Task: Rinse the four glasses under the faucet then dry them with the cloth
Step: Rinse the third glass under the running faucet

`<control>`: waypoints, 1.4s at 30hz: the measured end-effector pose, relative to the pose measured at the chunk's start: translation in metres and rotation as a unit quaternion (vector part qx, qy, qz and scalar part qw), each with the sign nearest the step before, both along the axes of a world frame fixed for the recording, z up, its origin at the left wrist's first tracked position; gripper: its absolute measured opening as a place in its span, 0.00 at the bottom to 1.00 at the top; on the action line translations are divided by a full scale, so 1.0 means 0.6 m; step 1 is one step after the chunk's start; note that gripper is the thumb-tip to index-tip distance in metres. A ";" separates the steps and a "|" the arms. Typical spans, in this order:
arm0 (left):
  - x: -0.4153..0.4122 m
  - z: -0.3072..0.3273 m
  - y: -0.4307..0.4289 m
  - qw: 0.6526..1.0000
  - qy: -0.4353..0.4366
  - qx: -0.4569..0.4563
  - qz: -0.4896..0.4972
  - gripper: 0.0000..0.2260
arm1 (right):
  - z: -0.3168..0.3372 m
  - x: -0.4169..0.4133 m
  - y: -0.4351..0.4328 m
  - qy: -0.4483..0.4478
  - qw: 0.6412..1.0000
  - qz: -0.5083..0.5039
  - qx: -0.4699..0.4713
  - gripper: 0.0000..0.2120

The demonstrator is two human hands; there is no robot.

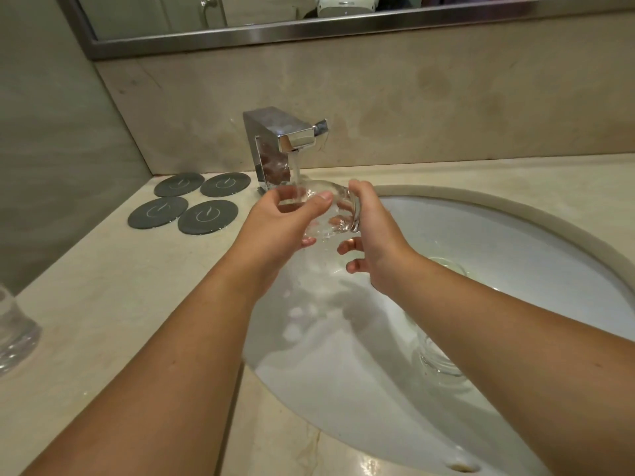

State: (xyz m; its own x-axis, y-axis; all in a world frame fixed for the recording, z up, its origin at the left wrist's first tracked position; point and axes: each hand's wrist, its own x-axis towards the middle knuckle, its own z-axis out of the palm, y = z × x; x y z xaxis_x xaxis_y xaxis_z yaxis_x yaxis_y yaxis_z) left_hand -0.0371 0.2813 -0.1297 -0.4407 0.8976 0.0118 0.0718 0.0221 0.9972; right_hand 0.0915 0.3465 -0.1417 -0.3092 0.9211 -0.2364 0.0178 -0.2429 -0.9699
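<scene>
**Both hands hold a clear glass under running water at a bathroom sink**

You are looking down at your own two bare forearms reaching over a smooth, white oval sink [515,255] set into a pale beige, marble-look desk [103,304]. Your hands are close together, both clamped on one clear drinking glass [321,194], which is tipped roughly onto its side. Your left hand [275,221] wraps it with thumb on top and fingers curled beneath. Your right hand [374,242] grips the other end, and two of its lower fingers hang loose below the glass.

The glass sits directly under a blocky, square-edged chrome faucet [271,142]. A narrow stream of water [295,166] falls from the spout onto it, and drops glisten on its surface.

To the left of the faucet, four flat, round, dark grey coasters [208,217] lie on the desk in a two-by-two cluster, each marked with a thin white line design.

A second clear glass [443,362] rests inside the sink, partly hidden by your right forearm. A third clear glass with a thick base [15,334] stands on the desk at the far left edge.

Above the matte beige stone backsplash runs the brushed-metal frame of a mirror [309,29].
</scene>
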 end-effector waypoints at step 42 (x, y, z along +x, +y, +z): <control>0.003 0.003 0.003 0.997 -0.067 -0.036 0.010 0.22 | -0.007 -0.002 0.001 0.020 0.995 -0.047 0.083 0.18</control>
State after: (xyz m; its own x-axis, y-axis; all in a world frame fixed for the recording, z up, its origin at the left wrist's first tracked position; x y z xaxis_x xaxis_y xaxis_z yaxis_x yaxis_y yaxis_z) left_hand -0.0351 0.2830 -0.1279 -0.4518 0.8849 -0.1129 -0.0633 0.0945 0.9935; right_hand 0.0903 0.3470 -0.1462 -0.2251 0.9720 -0.0672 -0.0362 -0.0773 -0.9964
